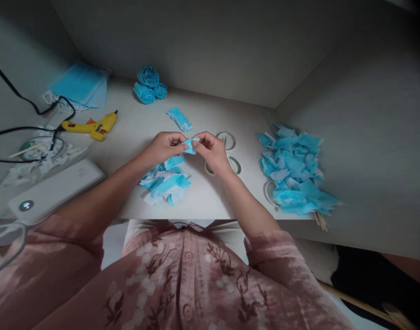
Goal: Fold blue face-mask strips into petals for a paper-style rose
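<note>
Between my two hands, above the middle of the table, is a small blue piece of mask fabric (pixel 190 146). My left hand (pixel 166 146) pinches its left side between thumb and fingers. On the other side, my right hand (pixel 210 147) pinches it the same way. Just below my left hand lies a loose pile of blue and white fabric pieces (pixel 170 183). A flat stack of blue strips (pixel 179 119) rests beyond my fingers. Partly behind my right hand and wrist are scissors (pixel 234 165) and a roll of tape (pixel 226 140).
Three blue fabric roses (pixel 148 86) stand at the back. Blue face masks (pixel 79 86), a yellow glue gun (pixel 93 127) with a black cord, white scraps (pixel 41 156) and a white power bank (pixel 55 190) are at left. A larger fabric pile (pixel 292 165) covers sticks (pixel 320 221) at right.
</note>
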`<state>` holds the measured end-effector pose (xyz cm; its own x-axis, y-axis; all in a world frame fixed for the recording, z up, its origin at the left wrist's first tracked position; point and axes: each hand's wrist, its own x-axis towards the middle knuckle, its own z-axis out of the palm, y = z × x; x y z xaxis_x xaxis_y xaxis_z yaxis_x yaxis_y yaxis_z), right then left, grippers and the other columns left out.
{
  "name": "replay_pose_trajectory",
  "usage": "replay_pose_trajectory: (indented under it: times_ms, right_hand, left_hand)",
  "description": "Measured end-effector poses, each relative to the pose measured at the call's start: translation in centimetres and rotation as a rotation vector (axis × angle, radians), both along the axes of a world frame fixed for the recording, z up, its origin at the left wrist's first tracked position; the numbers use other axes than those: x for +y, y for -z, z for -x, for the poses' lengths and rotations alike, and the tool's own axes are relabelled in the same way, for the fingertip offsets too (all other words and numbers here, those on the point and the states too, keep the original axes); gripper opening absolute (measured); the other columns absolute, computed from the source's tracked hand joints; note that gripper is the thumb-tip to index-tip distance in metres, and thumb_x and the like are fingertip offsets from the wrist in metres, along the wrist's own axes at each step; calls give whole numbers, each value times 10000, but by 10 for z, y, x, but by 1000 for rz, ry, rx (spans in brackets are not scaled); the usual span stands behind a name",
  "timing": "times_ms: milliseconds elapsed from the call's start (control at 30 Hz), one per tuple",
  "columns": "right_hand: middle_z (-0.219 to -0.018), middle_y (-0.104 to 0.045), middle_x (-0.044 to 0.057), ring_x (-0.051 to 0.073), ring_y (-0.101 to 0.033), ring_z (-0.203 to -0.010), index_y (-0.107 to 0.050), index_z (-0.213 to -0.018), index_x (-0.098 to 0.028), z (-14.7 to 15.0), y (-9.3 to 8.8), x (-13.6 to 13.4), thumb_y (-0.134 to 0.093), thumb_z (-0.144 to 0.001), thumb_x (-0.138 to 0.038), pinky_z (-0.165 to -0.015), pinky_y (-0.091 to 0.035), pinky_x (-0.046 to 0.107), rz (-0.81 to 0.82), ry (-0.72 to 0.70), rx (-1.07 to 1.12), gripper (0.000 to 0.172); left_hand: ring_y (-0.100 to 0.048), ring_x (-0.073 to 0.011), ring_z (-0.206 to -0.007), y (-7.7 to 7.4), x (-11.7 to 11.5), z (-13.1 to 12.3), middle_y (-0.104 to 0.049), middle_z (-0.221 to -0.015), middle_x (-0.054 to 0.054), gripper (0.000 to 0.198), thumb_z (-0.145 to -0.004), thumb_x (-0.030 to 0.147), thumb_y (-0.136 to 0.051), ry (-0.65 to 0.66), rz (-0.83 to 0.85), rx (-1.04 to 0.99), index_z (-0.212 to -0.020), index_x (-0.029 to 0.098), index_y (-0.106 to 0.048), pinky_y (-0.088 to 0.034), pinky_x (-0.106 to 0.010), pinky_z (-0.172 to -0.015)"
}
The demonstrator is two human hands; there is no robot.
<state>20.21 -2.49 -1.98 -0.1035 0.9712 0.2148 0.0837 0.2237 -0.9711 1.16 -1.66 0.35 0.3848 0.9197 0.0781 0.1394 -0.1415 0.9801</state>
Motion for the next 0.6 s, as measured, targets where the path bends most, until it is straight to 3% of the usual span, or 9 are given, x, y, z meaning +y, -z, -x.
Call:
replay_pose_trajectory:
  times_ms: [133, 233, 467, 600]
  right_hand:
    - [-928, -739, 15, 156, -667, -871, -756, -1027, -240, -8, -3, 4, -758, -808, -590, -855, -547, 318, 59, -30, 114, 413]
    - [-1074, -776, 43, 178, -704, -977, -750, -1114, -252, -11, -6, 3, -758, -819, -596, -908, -562, 337, 13, -29, 75, 453]
    - [-927, -764, 21, 167, -696, -896, -720, -891, -224, -4, -3, -3, -705, -894, -387, -882, -551, 327, -339, 89, -243, 164]
    - [-872, -742, 17, 178, -676, -882, -689, -856, -222, -3, -2, -4, -641, -943, -278, -866, -520, 344, -553, 162, -405, 114]
  left_hand:
    - [-498, -90, -528, 2, 2, 1, -577, -558, 28, 267, -682, 400, -763, -31, 17, -28, -721, 168, -637, -363, -207, -529]
    - [-496, -90, -529, 4, 3, 2, -586, -559, 25, 275, -686, 405, -772, -32, 22, -31, -716, 166, -640, -359, -208, -532]
    - [-484, -87, -528, 3, 1, 1, -587, -548, 22, 346, -676, 452, -820, -26, 32, -23, -676, 164, -628, -352, -210, -531]
    - [-474, -85, -525, 1, -1, 0, -591, -549, 19, 357, -673, 464, -825, -25, 36, 0, -674, 162, -634, -341, -208, -525]
